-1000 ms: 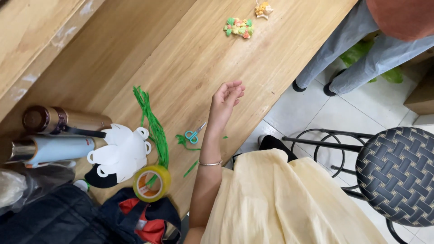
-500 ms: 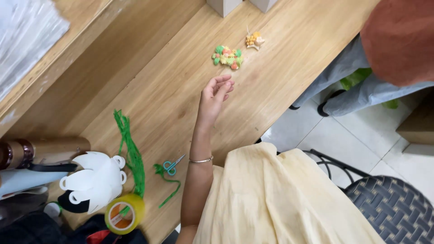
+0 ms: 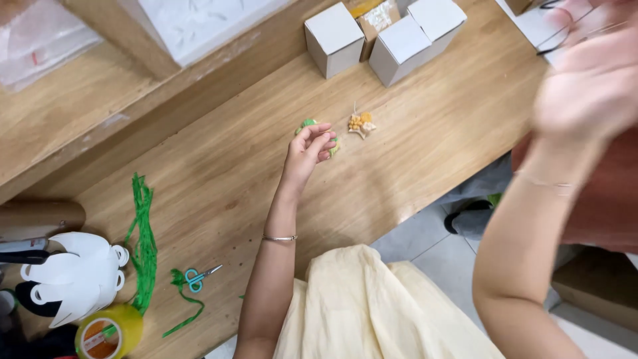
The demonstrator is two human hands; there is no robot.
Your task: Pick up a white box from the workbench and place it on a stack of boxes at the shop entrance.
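Nearest, a roll of yellow tape (image 3: 108, 330), small teal scissors (image 3: 197, 277) and a bundle of green strips (image 3: 143, 242) are seen lying on the wooden table (image 3: 425, 153). Farther out, the left hand (image 3: 308, 153) is stretched over the table with its fingers curled on a small green ornament (image 3: 307, 124); an orange ornament (image 3: 361, 123) lies just beside. The right hand (image 3: 588, 83) is raised, blurred, apparently spread open and empty. White boxes (image 3: 382, 36) are set beyond.

One camera sits on the person's head and looks steeply down across the wooden table (image 3: 412, 166) and the person's lap. It is close: the raised right hand (image 3: 591, 80) blurs near the lens. No second view exists.
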